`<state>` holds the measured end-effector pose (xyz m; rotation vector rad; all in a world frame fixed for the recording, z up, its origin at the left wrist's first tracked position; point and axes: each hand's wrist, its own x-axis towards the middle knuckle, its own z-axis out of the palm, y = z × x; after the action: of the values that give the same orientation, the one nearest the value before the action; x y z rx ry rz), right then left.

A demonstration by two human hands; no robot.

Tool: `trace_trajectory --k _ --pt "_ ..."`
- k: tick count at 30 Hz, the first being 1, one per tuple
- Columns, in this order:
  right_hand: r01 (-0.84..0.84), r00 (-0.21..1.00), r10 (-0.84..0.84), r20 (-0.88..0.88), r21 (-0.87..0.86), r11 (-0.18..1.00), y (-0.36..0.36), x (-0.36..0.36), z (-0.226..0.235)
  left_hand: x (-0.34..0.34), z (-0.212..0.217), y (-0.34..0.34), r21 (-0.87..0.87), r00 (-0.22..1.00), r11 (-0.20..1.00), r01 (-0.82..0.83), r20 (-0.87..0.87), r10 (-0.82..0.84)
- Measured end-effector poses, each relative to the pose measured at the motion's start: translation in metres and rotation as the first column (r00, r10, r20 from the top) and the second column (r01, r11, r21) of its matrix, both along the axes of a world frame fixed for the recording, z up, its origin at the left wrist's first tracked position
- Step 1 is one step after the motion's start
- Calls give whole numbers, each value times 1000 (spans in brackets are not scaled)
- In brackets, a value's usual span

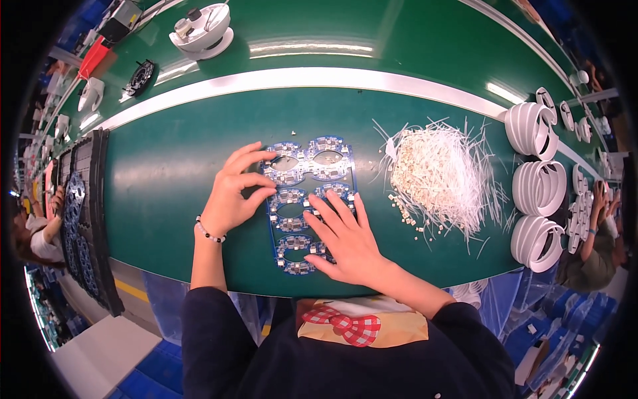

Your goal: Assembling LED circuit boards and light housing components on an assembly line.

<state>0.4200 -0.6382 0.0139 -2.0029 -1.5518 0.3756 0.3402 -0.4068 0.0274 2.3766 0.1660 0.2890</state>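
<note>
A blue circuit board panel point(307, 174) lies on the green table, made up of several joined ring-shaped boards with small white and dark components. My left hand point(232, 189), with a beaded bracelet at the wrist, is at the panel's left edge. Its thumb and forefinger tips come close together there in a pinch, while the other fingers reach over the upper left board. Whatever is between the fingertips is too small to make out. My right hand point(349, 243) lies flat with fingers spread over the panel's lower right part, hiding some of the boards, and holds nothing.
Right of the panel is a heap of white strips point(452, 176) and small cream-coloured bits. White ring-shaped housings point(537, 188) line the right side. A black tray point(93, 219) with blue boards stands at the left. Beyond a white rail point(319, 77) sits a white bowl-shaped housing point(205, 36).
</note>
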Motion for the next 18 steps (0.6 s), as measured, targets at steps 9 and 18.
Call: trace_trajectory --k 9,18 --pt "-9 1000 10 18 -20 1000 2 2 1 -24 5 -21 -13 995 998 -54 -83 53" --pt "13 1000 -13 -23 -3 1000 0 1 1 -20 -3 -29 -155 983 980 -126 111 144"
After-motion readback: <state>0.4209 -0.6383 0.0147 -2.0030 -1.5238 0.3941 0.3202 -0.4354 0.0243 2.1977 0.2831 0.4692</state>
